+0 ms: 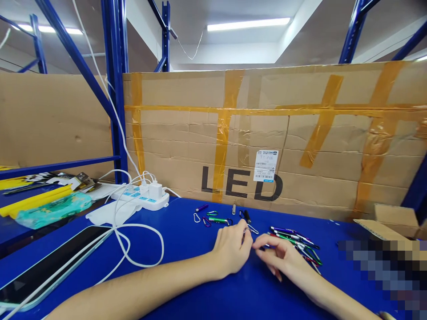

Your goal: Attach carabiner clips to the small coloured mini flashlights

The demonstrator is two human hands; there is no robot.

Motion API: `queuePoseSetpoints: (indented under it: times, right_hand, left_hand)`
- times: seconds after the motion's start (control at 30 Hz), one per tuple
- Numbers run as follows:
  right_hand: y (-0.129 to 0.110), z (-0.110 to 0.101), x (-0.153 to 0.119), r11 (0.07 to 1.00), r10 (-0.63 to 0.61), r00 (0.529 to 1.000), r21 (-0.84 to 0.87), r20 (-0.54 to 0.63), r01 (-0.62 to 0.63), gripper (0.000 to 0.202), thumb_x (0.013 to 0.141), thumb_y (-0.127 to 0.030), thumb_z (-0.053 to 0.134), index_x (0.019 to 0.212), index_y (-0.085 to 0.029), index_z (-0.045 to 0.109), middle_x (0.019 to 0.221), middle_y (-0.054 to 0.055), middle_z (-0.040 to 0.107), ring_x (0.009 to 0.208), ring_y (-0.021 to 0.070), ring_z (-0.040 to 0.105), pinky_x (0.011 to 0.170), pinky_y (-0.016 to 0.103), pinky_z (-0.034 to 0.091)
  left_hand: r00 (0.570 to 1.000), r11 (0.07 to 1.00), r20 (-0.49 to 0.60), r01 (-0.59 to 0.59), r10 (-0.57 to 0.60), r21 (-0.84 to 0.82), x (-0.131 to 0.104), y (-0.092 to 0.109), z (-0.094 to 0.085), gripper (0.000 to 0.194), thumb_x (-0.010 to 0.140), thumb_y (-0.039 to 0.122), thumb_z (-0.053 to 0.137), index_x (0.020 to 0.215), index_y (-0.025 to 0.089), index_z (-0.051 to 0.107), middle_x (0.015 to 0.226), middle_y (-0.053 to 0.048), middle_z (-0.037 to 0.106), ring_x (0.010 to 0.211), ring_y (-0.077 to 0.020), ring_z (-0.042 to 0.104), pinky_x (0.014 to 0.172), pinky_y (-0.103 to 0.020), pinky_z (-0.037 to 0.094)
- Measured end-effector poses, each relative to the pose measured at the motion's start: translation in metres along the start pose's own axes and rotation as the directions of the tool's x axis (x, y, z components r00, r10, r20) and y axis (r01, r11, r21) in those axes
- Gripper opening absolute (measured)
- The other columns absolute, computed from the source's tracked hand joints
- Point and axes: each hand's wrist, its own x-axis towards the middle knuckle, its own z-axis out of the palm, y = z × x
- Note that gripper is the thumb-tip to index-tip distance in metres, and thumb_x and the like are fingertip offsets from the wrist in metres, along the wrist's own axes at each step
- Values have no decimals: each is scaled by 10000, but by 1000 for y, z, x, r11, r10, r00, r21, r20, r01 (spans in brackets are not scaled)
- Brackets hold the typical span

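Observation:
My left hand (231,249) is closed in a pinch above the blue table. A small shiny, purplish piece shows between its fingers, too small to name. Just right of it, my right hand (283,258) has curled fingers, with thumb and index close together near the left fingertips. What they hold, if anything, is hidden. Behind my left hand lie a green metal tube (218,220), a purple tube (202,207), a green carabiner (211,213), a purple carabiner (207,223) and a silver carabiner (196,218). A pile of slim coloured metal pieces (296,242) lies beyond my right hand.
A silver cylinder (234,209) and a black piece (247,216) lie farther back. On the left are a tablet-like device (63,262), looping white cable (162,249) and a power strip (156,202). A cardboard wall (180,146) stands behind; an open box (395,215) is at right.

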Motion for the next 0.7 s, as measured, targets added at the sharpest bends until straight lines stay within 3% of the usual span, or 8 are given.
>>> queuePoseSetpoints:
  times: [0.1, 0.2, 0.4, 0.53, 0.7]
  right_hand:
    - [1, -6, 5, 999, -51, 968, -5, -245, 52, 432, 685, -531, 573, 890, -151, 582, 416, -74, 409, 365, 63, 362, 353, 172, 295]
    - [0, -7, 6, 999, -41, 942, -5, -334, 42, 476, 678, -536, 573, 940, -139, 591, 411, -74, 410, 352, 58, 346, 349, 176, 273]
    - [-1, -6, 4, 997, -78, 921, -51, -381, 64, 435, 679, -536, 587, 871, -148, 632, 418, -54, 442, 355, 62, 374, 345, 180, 279]
    - [-3, -6, 4, 990, -138, 922, -41, -362, 132, 381, 629, -523, 637, 684, -146, 632, 564, -14, 531, 345, 39, 382, 326, 186, 268]
    - [-4, -6, 5, 994, -105, 931, -9, -349, 108, 385, 575, -518, 675, 671, -146, 647, 556, -13, 547, 340, 36, 388, 330, 186, 279]
  left_hand:
    - [999, 999, 34, -7, 8, -41, 1, -2, 2, 197, 904, 230, 224, 806, 208, 394, 676, 13, 563, 613, -165, 564, 531, -247, 300]
    - [996, 996, 83, -36, 43, -83, 1, -3, 2, 188, 915, 236, 204, 848, 207, 377, 728, -2, 562, 658, -171, 564, 571, -252, 345]
    - [979, 984, 132, -141, 155, -108, 1, -1, 1, 151, 902, 266, 274, 910, 200, 409, 870, -33, 552, 796, -175, 545, 705, -273, 402]
    - [972, 977, 126, -185, 197, -104, 2, 0, 1, 127, 876, 252, 317, 881, 197, 430, 819, -20, 529, 750, -163, 527, 669, -263, 407]
    - [969, 972, 109, -213, 223, -95, 1, 0, 1, 88, 844, 235, 357, 868, 197, 433, 810, -11, 515, 742, -158, 511, 658, -260, 402]
